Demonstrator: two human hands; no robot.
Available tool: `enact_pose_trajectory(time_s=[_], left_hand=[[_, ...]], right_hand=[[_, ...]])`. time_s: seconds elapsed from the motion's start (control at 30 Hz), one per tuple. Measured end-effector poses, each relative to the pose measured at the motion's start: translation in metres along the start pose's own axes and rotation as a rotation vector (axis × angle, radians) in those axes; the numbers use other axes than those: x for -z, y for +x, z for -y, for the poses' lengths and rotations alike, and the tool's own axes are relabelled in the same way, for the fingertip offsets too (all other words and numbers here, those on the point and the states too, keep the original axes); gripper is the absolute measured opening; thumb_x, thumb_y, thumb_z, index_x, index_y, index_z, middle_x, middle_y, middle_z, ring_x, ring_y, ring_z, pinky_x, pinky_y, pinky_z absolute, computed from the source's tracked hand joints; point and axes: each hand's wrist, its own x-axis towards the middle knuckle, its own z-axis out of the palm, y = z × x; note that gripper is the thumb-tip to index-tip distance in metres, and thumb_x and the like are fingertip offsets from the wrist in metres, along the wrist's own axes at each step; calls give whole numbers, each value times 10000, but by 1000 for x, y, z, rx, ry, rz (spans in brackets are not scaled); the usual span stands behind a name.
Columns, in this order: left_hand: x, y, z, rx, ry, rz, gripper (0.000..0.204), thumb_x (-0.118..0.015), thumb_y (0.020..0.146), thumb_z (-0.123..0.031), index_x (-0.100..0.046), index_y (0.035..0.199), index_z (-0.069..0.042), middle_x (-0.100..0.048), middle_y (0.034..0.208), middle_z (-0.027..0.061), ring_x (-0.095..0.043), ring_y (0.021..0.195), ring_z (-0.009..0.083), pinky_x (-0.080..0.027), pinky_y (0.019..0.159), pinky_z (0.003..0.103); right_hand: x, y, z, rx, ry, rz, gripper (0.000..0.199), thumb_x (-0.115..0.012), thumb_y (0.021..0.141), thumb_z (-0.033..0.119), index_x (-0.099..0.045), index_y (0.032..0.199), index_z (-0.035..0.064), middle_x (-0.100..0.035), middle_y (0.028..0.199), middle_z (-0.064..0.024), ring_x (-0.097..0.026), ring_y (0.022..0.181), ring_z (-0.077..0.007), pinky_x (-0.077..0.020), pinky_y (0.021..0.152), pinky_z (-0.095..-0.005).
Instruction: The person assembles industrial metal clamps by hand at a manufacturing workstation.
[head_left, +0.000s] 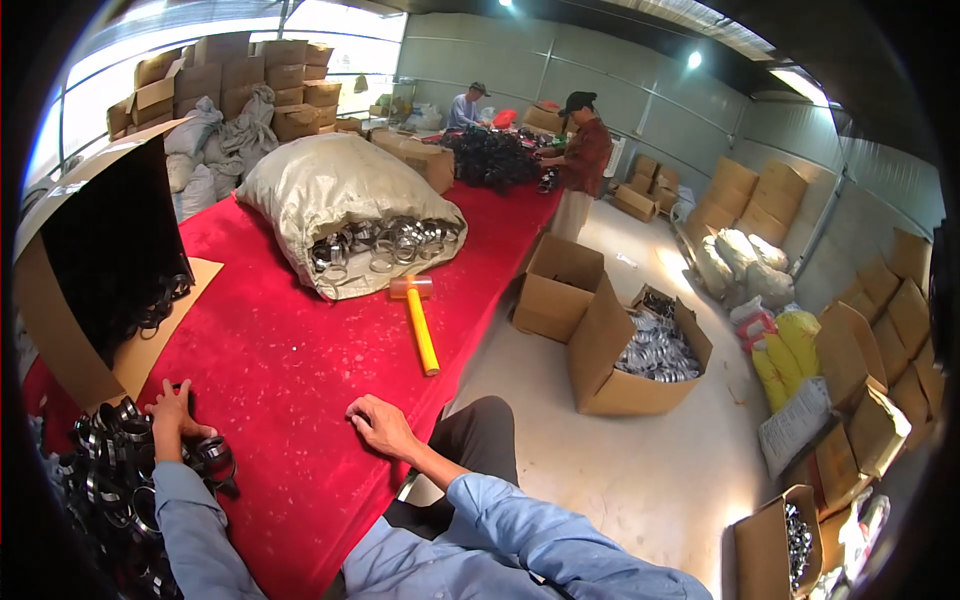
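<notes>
My left hand (pixel 172 418) is at the edge of a pile of black and silver clamp-like rings (pixel 115 470) at the table's left. Its fingers are spread and the thumb points toward a ring lying at the pile's right side; no ring shows clearly in its grip. My right hand (pixel 385 425) rests on the red tablecloth (pixel 290 370) near the right edge, fingers loosely bent and holding nothing. Farther off lies a mallet (pixel 418 315) with a yellow handle and amber head. Behind it, a large pale sack (pixel 340 185) on its side spills silver metal rings (pixel 395 242) at its mouth.
An open carton (pixel 60 280) with black rings stands on the table at left. Right of the table, open cartons (pixel 640 390) stand on the floor, one full of metal rings. Two people (pixel 585 150) work at the far end by a dark heap (pixel 490 160). Stacked boxes line the walls.
</notes>
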Motion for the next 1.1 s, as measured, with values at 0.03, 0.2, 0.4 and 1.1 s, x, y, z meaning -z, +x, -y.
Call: enact_pose_trajectory(time_s=[0.03,0.2,0.4,1.1], left_hand=[[3,1,0,2,-11,21,1381,-926,415,-615,-231,1560,-276,-166,1618,203,-376,1398,440,-336,1078,662],[-37,38,23,5,61,-56,1327,-969,440,-369,-235,1544,-326,-253,1566,183,-483,1311,420,-399,1014,667],[-60,78,32,47,111,-8,1262,-949,505,-272,-233,1542,-341,-253,1576,150,-476,1325,401,-392,1030,655],[88,-120,-97,-634,-743,-590,330,-742,810,-157,-652,1094,-15,-686,1002,166,-653,960,338,-503,856,405]], right_hand=[[0,-2,-1,16,-11,-4,144,-622,890,110,-646,1020,53,-633,938,-135,-652,903,-318,-517,796,-405],[-3,-2,3,3,-23,-17,134,-623,886,95,-648,1011,55,-624,909,-129,-645,869,-317,-513,779,-399],[3,-4,-2,14,-15,-43,132,-620,877,104,-620,1001,59,-605,912,-135,-632,888,-334,-509,789,-424],[14,-2,-10,-50,72,14,137,-630,872,84,-644,998,31,-625,915,-140,-645,880,-315,-516,782,-396]])
